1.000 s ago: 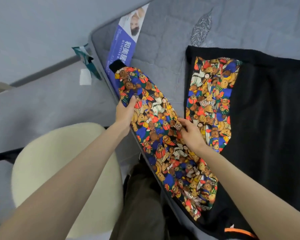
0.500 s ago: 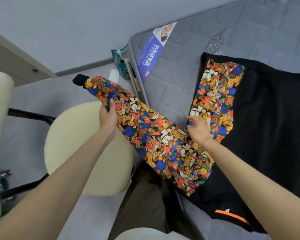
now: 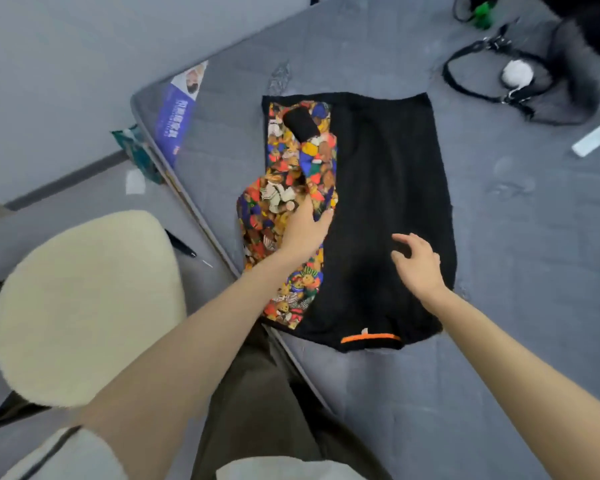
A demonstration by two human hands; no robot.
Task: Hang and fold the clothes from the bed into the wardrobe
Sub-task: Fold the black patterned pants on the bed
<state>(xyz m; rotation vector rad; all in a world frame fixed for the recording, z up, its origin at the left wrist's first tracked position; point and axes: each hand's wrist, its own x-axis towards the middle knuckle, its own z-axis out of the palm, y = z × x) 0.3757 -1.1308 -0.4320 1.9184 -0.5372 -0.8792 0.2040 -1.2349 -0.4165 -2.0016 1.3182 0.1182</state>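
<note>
Currently 1 printed sleeve (image 3: pixel 284 199) is pinched, seemingly, by left hand (image 3: pixel 303 230) for folding across black sweater (image 3: pixel 388 174); right hand (image 3: pixel 418 263) is held slack, empty.

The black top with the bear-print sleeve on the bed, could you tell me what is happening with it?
A person is folding it on the grey mattress. The black top lies flat, and its bear-print sleeve is laid in over its left side, with the cuff pointing away. The left hand rests on the sleeve; whether it pinches the cloth is unclear. The right hand hovers open over the top's middle.
</note>
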